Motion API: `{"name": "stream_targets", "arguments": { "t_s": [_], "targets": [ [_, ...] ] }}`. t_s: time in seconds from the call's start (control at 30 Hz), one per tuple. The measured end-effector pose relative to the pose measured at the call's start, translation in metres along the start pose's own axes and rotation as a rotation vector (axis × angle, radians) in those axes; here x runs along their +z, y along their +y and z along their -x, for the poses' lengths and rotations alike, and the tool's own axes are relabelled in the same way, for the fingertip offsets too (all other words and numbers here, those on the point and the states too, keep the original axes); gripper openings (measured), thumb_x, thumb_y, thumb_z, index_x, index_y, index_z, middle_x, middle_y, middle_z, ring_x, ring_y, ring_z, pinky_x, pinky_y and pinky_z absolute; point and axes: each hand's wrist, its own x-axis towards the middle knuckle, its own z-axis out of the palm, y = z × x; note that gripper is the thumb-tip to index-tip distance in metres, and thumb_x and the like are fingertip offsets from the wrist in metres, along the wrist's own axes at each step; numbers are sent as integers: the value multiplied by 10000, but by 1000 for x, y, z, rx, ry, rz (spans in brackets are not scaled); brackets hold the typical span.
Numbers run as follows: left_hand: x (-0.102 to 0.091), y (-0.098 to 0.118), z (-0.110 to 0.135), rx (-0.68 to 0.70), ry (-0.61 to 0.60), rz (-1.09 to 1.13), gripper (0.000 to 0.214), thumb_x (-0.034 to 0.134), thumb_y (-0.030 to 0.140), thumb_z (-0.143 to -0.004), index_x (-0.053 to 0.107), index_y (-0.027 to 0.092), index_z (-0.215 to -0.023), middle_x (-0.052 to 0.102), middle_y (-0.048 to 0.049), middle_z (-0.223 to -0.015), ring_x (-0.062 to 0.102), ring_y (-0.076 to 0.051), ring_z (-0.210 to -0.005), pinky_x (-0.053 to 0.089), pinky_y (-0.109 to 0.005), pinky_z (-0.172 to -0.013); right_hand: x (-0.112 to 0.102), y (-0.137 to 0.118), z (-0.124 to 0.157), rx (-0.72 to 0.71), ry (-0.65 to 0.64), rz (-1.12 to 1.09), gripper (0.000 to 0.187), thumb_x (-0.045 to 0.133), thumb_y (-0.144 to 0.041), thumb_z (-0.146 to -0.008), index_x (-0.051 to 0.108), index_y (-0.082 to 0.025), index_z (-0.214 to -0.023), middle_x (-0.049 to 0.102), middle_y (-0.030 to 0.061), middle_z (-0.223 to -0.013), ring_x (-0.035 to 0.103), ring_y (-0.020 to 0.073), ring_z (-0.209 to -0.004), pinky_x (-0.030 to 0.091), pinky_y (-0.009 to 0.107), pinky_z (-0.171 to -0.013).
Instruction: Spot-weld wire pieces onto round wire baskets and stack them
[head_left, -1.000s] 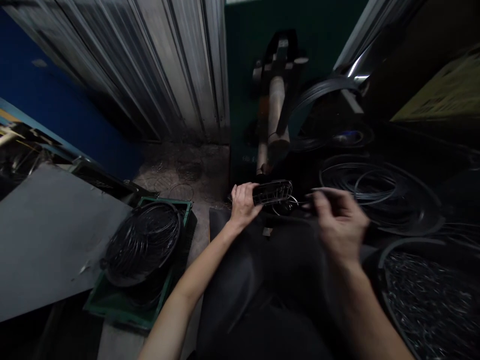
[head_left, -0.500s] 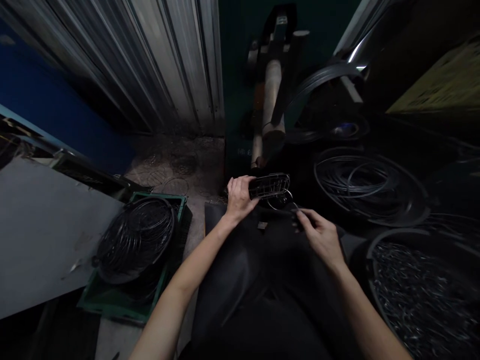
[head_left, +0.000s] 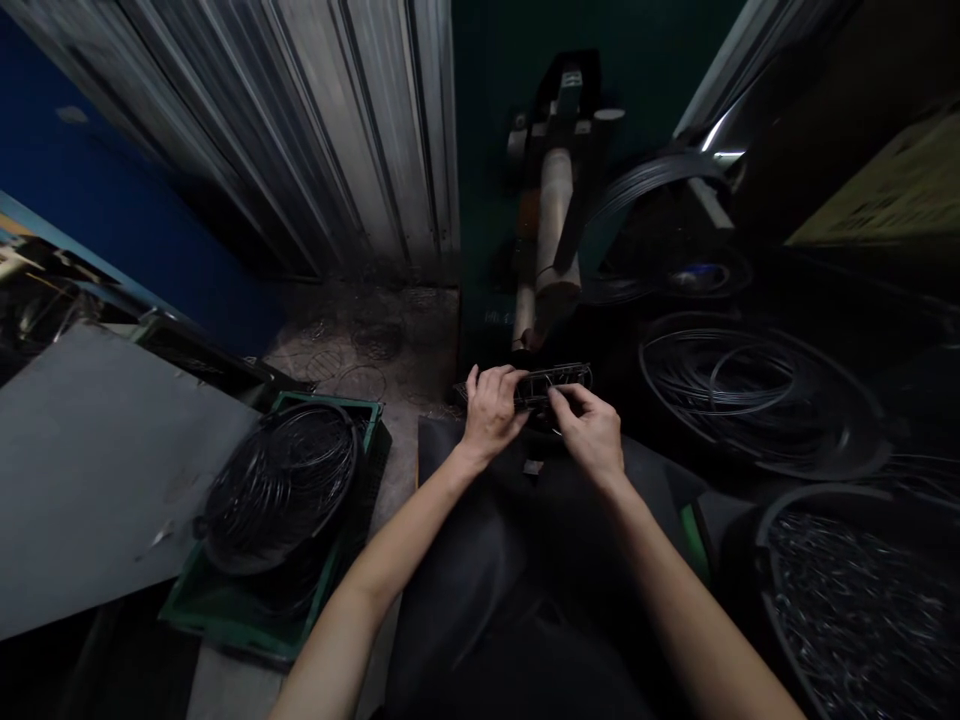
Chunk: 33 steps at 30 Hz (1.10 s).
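Observation:
In front of my lap, my left hand point(head_left: 489, 412) is closed round the left end of a small wire-frame basket point(head_left: 576, 374), a long cage of thin dark metal wire. My right hand point(head_left: 589, 430) is pinched against the near side of the basket, close to its middle. A wire ring is between those fingertips, mostly hidden by the hand and the dark background. Straight ahead, beyond the basket, a machine point(head_left: 556, 215) with a thick pale cylinder points toward me.
A green crate point(head_left: 225, 630) with a black basin of wire rings point(head_left: 292, 480) stands left, beside a grey sheet panel point(head_left: 112, 470). At right are a black tub point(head_left: 817, 455) of coiled wire and another tub of small metal pieces point(head_left: 862, 600). Wire rings point(head_left: 360, 380) lie on the floor.
My right hand has moved left with the wire ring, up to the basket. My left hand still holds the basket's left end. The view has shifted slightly.

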Motion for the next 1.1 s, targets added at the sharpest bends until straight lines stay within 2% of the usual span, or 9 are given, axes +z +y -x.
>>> {"name": "stream_targets", "arguments": {
  "t_s": [0.43, 0.6, 0.77, 0.87, 0.97, 1.1],
  "targets": [
    [0, -4, -3, 27, -1, -40, 489, 612, 152, -717, 462, 217, -1178, 585, -96, -1140, 548, -257, -1116, 283, -548, -1093, 11, -6, -8, -1, 31, 56, 397, 524, -526, -791, 689, -165, -823, 676, 60, -757, 576, 179, -659, 436, 280, -631],
    [1, -6, -8, 28, 19, -23, 512, 600, 136, -699, 445, 206, -1181, 578, -98, -1148, 541, -254, -1115, 272, -548, -1096, 17, -5, -10, -54, 42, 36, 403, 497, -527, -813, 664, -161, -836, 657, 60, -747, 553, 167, -627, 447, 290, -645],
    [5, -13, -9, 33, 62, 24, 548, 606, 164, -693, 393, 209, -1195, 576, -84, -1157, 536, -233, -1123, 265, -514, -1109, 23, -5, -14, -198, 116, 23, 360, 459, -482, -856, 631, -166, -862, 629, 59, -794, 543, 156, -647, 446, 287, -651],
    [11, -18, -6, 61, 105, 63, 527, 606, 193, -708, 381, 209, -1184, 581, -85, -1147, 542, -226, -1117, 261, -516, -1108, 23, -4, -15, -242, 119, 23, 336, 465, -465, -865, 626, -170, -852, 624, 55, -797, 549, 155, -663, 441, 283, -652],
    [17, -22, -4, 49, 172, 115, 496, 613, 222, -723, 379, 215, -1160, 584, -86, -1144, 554, -214, -1103, 267, -512, -1104, 23, -1, -14, -232, 103, 30, 324, 483, -458, -857, 627, -169, -834, 624, 48, -771, 542, 149, -631, 434, 279, -626],
    [22, -26, -4, 102, 234, 146, 437, 607, 285, -753, 396, 225, -1130, 588, -76, -1142, 557, -207, -1094, 255, -517, -1106, 26, 3, -14, -189, 104, 43, 326, 487, -457, -854, 633, -167, -831, 635, 48, -767, 543, 148, -623, 434, 280, -620]
  ]
}}
